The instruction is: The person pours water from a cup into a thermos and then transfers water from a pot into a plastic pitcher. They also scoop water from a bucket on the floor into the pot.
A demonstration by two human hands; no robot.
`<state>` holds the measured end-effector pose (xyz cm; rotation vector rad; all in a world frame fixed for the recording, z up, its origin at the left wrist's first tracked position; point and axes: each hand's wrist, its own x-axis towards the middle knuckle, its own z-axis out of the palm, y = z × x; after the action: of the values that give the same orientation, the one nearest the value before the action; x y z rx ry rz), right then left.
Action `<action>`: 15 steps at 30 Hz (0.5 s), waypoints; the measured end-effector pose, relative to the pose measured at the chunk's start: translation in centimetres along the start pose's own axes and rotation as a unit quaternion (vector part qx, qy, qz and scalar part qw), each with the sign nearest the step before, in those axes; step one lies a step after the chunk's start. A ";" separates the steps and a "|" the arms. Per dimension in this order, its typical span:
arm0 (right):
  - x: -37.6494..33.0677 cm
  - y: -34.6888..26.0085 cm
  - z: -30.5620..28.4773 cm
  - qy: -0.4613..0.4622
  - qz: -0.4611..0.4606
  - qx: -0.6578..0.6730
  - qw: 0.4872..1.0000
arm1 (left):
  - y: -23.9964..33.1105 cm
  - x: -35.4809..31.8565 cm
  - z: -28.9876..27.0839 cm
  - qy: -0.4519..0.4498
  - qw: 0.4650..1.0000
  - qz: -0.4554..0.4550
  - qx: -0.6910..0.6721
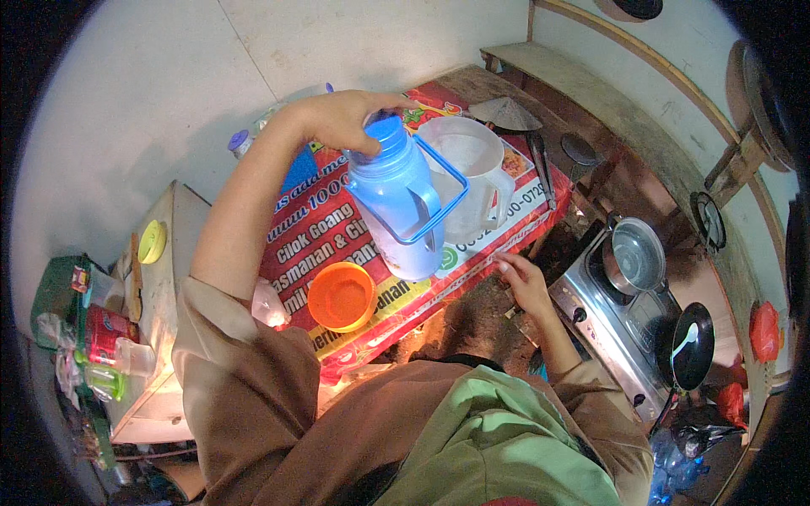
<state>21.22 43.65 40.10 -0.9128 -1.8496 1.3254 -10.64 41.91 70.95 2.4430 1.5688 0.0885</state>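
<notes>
My left hand (350,118) grips the top of a blue thermos jug (395,202), thumb on the near side of its neck and fingers reaching over the far side. The jug stands upright on the table, its wire-like blue handle (447,211) hanging out to the right. Just behind and right of it is a large translucent white plastic pitcher (464,156). An orange bowl (342,295) sits to the left of the jug's base. By the table's front edge my right hand (525,282) hangs with loosely bent fingers apart, holding nothing.
A red printed sheet (312,244) covers the table. To the right stands a gas stove (607,329) with a metal pot (633,257) and a black frying pan (692,346) holding a white spoon. A pale cabinet (164,337) and several containers crowd the left.
</notes>
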 end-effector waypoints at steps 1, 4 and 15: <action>0.8 -2.1 0.8 -0.017 -0.018 0.026 0.999 | -0.1 -0.2 0.3 -0.002 0.998 0.018 -0.066; 3.0 -6.1 2.9 -0.027 -0.050 0.083 0.995 | 0.8 0.6 0.7 0.064 0.988 -0.113 0.089; 4.9 -9.6 7.7 0.014 -0.067 0.135 0.988 | 1.1 -0.1 0.9 0.033 0.980 -0.187 0.052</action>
<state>10.73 41.79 47.95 -0.6498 -1.6297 1.4273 -9.57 41.26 70.37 2.1910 2.0797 0.0210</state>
